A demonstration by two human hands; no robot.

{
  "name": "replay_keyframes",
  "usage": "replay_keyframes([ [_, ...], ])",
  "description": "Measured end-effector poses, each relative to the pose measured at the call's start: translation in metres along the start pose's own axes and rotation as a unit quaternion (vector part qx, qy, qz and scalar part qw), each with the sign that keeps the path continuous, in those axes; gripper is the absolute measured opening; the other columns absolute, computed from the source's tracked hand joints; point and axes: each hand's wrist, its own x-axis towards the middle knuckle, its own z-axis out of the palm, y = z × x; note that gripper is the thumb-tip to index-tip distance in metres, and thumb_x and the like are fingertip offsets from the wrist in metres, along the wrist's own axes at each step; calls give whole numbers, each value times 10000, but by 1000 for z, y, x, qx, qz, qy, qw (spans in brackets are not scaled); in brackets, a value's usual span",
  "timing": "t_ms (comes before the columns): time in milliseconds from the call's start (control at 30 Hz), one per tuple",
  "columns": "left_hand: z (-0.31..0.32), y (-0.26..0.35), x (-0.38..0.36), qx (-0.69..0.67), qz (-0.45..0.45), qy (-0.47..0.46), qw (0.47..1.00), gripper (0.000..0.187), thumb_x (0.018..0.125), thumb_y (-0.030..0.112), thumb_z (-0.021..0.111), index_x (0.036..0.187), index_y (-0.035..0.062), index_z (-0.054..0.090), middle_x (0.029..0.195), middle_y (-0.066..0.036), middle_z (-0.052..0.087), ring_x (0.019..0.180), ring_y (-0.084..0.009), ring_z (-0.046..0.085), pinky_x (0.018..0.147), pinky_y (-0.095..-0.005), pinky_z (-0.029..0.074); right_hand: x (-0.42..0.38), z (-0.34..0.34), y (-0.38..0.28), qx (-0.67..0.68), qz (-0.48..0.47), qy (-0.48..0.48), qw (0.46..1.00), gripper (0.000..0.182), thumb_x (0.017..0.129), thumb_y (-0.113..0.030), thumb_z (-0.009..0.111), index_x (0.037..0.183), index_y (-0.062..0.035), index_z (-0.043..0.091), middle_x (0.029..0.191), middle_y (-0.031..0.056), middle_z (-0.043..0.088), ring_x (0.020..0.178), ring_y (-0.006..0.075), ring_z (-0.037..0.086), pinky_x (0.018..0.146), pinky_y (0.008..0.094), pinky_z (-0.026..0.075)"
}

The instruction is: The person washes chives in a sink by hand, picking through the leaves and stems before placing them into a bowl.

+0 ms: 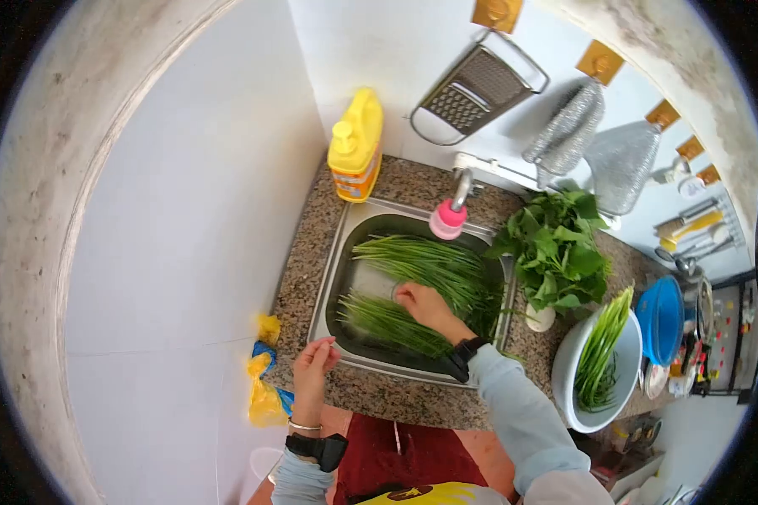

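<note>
A steel sink [329, 280] holds two bunches of long, thin green stalks that look like chives. The upper bunch [421, 259] lies along the back, and the lower bunch [387, 322] lies nearer the front. Over the gap between them is my right hand [426, 306], its fingers curled in; whether anything is in them I cannot make out. My left hand [313, 364] is at the sink's front left corner with its fingertips pinched together. Anything between those fingertips is too small to name. A tap with a pink nozzle [447, 220] hangs over the back of the sink.
A yellow jug [358, 147] stands behind the sink's left corner. Leafy greens [564, 252] lie on the granite counter [370, 396] at right, beside a grey-white basin [569, 370] holding more green stalks. A blue bowl [661, 316] sits farther right. A grater [480, 93] hangs on the wall.
</note>
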Motion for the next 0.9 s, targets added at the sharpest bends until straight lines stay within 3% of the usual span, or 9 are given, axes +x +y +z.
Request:
replay_keyframes([
  [100, 0, -3, 1, -20, -2, 11, 1000, 190, 918, 165, 535, 1029, 40, 626, 801, 18, 598, 746, -58, 563, 708, -204, 472, 20, 31, 27, -47, 64, -57, 995, 292, 869, -277, 526, 1062, -66, 587, 1000, 177, 626, 896, 406, 585, 757, 479, 465],
  [233, -1, -1, 5, -13, -28, 36, 999, 196, 918, 166, 536, 1031, 31, 624, 812, 9, 601, 744, -62, 560, 709, -200, 460, 30, 81, 68, -79, 97, -48, 991, 312, 866, -287, 535, 1077, -63, 584, 1109, 173, 590, 974, 362, 574, 805, 468, 460],
  [300, -3, -1, 10, -14, -32, 43, 998, 198, 918, 166, 536, 1031, 29, 623, 812, 7, 601, 748, -64, 560, 708, -200, 460, 28, 95, 73, -128, 121, -116, 977, 358, 861, -307, 545, 1130, -72, 569, 1178, 191, 545, 1018, 341, 556, 840, 464, 449],
  [433, -4, -2, 18, -5, -37, 29, 999, 213, 922, 170, 531, 1045, 20, 618, 823, -3, 602, 772, -79, 568, 731, -209, 467, 19, 85, 86, -82, 17, -134, 987, 365, 850, -322, 571, 1105, -62, 596, 1115, 200, 577, 987, 343, 570, 823, 456, 455],
  [500, 1, -2, 21, 0, -41, 19, 999, 222, 924, 175, 528, 1052, 16, 615, 827, -7, 601, 781, -86, 572, 744, -215, 469, 22, 70, 96, -101, 194, -149, 964, 363, 834, -341, 600, 1047, -49, 631, 1017, 172, 624, 945, 352, 585, 805, 441, 460],
  [533, 3, -1, 25, 5, -43, 8, 999, 231, 926, 180, 526, 1059, 12, 612, 831, -11, 601, 791, -93, 575, 757, -220, 471, 23, 71, 97, -101, 194, -147, 965, 363, 834, -341, 600, 1047, -49, 631, 1017, 172, 624, 945, 352, 585, 805, 441, 460],
  [600, 9, 1, 31, 14, -43, -2, 999, 245, 930, 196, 522, 1070, 13, 604, 831, -3, 592, 793, -90, 572, 762, -228, 472, 21, 72, 101, 70, 91, -18, 993, 330, 823, -327, 613, 982, -40, 652, 943, 154, 649, 905, 353, 601, 785, 433, 466],
  [700, 21, 3, 40, 22, -47, -19, 998, 262, 934, 215, 518, 1080, 12, 595, 831, 2, 584, 800, -89, 570, 769, -238, 473, 27, 62, 111, 145, 132, -51, 979, 324, 823, -311, 603, 1002, -44, 642, 963, 155, 649, 909, 348, 607, 796, 422, 470],
  [900, 39, 3, 57, 41, -54, -53, 996, 261, 931, 209, 522, 1078, 8, 600, 841, -9, 596, 802, -92, 575, 772, -230, 471, 39, 43, 89, -55, 160, -41, 985, 309, 851, -302, 530, 1043, -84, 638, 1020, 163, 636, 953, 339, 597, 815, 437, 470],
])
